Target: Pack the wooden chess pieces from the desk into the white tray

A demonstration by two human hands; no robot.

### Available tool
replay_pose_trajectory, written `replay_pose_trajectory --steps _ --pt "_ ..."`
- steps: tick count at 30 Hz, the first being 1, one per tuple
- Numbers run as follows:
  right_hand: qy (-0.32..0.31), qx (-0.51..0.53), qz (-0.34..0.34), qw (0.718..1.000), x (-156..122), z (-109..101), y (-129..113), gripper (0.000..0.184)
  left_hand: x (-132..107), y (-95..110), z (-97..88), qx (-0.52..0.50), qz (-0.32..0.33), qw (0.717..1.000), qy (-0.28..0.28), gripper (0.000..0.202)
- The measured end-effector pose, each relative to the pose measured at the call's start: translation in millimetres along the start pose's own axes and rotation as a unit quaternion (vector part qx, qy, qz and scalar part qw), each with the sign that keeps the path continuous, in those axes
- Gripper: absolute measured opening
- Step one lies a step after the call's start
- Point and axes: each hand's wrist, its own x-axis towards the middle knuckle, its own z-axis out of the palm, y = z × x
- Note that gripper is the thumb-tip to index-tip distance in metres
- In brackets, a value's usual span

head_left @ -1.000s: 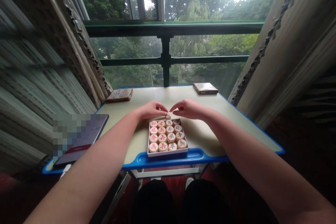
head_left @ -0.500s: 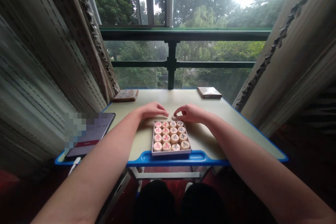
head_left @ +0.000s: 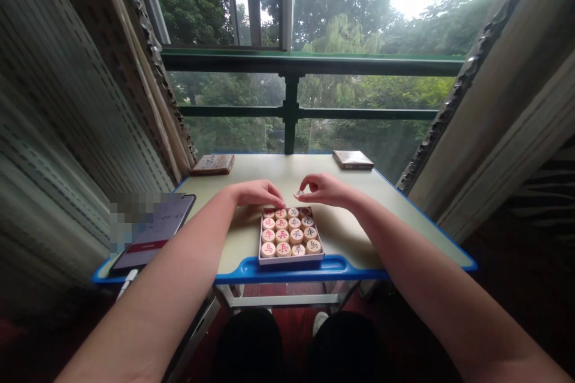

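Observation:
A white box (head_left: 291, 259) holding several round wooden chess pieces with red and black characters sits at the near edge of a beige table (head_left: 350, 233). My right hand (head_left: 324, 189) pinches one wooden piece (head_left: 298, 194) just above the box's far edge. My left hand (head_left: 257, 192) rests with fingers curled, fingertips touching the box's far left corner; nothing shows in it.
A phone (head_left: 153, 232) lies at the table's left side. Two flat boxes lie at the far corners, one left (head_left: 213, 164) and one right (head_left: 353, 159). Curtains hang on both sides and a window railing (head_left: 287, 112) stands beyond the table.
My right hand has taken the single piece from beyond the box and lifted it slightly. My left hand has let go and settled on the box's far left corner.

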Motion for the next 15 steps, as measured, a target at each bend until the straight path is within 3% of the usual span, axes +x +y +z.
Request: replay_pose_trajectory --steps 8,15 --pt "-0.002 -0.019 0.010 1.000 -0.7 3.0 -3.0 0.047 2.8 -4.2 -0.4 0.014 0.007 1.000 -0.008 0.029" --pt "0.004 -0.016 0.006 1.000 -1.0 1.8 -4.9 0.047 3.7 -0.9 4.0 0.043 0.007 0.999 0.029 0.035"
